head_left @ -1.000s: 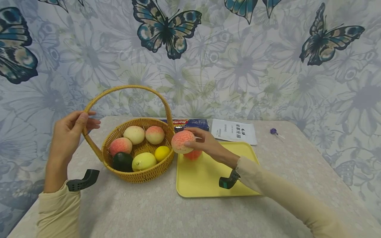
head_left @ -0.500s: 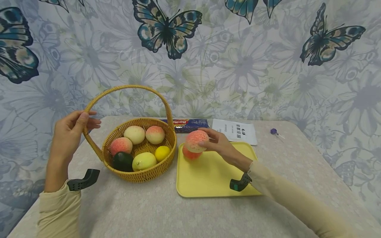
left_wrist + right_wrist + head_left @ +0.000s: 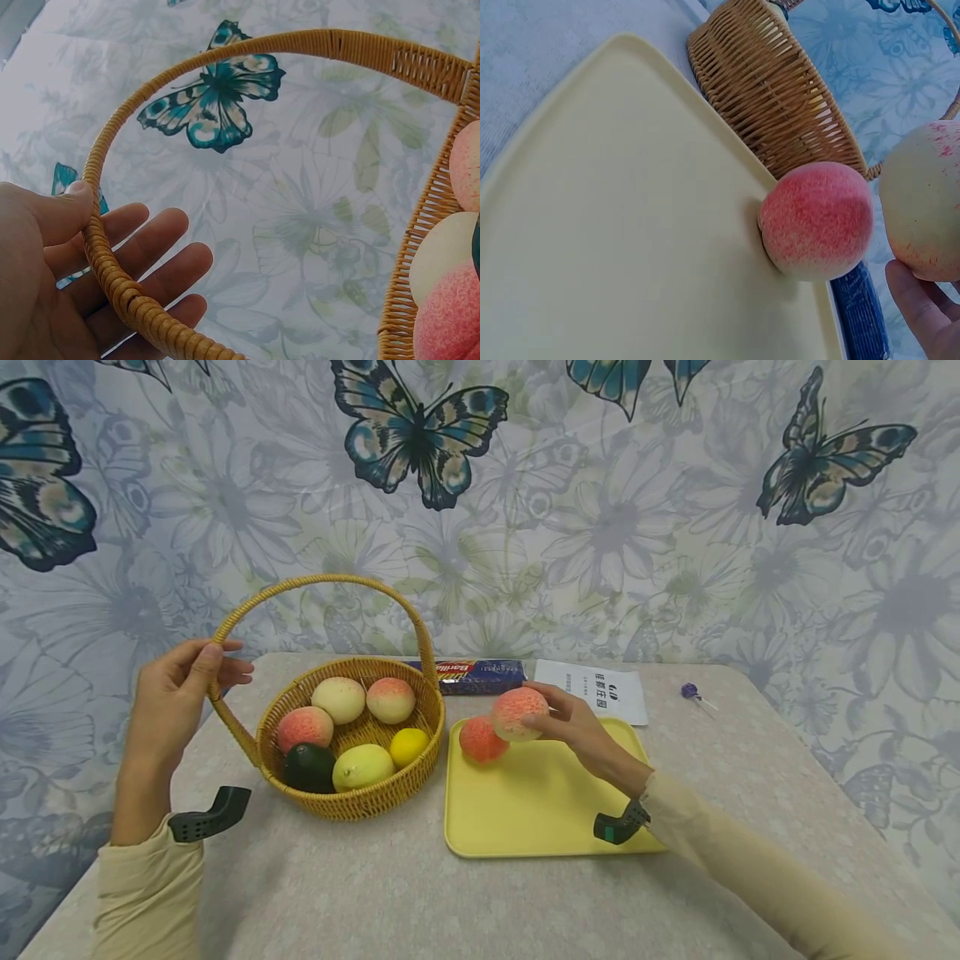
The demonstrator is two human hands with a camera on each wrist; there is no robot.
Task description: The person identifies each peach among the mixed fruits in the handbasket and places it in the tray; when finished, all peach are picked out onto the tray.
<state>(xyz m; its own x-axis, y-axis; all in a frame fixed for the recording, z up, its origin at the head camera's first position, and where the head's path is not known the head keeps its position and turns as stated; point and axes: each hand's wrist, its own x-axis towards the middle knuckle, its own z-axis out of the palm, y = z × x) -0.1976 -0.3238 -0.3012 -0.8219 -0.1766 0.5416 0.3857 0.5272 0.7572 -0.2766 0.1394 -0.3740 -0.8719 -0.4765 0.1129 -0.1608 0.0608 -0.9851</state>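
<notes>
My left hand (image 3: 176, 693) holds the handle (image 3: 112, 274) of a wicker basket (image 3: 352, 806), thumb on one side and fingers on the other. Inside the basket lie several peaches (image 3: 305, 728), a dark green avocado (image 3: 309, 768), a pale yellow melon-like fruit (image 3: 363, 767) and a lemon (image 3: 409, 747). Between thumb and fingers, my right hand (image 3: 573, 727) grips a pink and cream peach (image 3: 519, 714) above the yellow tray (image 3: 540, 810). A redder peach (image 3: 817, 221) rests on the tray near its far left corner, left of the held one.
Behind the tray lies a blue Barilla box (image 3: 487, 677). A white printed sheet (image 3: 600, 689) is beside it, partly behind my right hand. A small purple lollipop (image 3: 690, 692) lies farther right on the table (image 3: 750, 793). A patterned cloth (image 3: 637, 568) hangs at the back.
My right hand has carried its peach rightward from the basket's rim to over the tray, uncovering the red peach there. The left hand and the basket have stayed still.
</notes>
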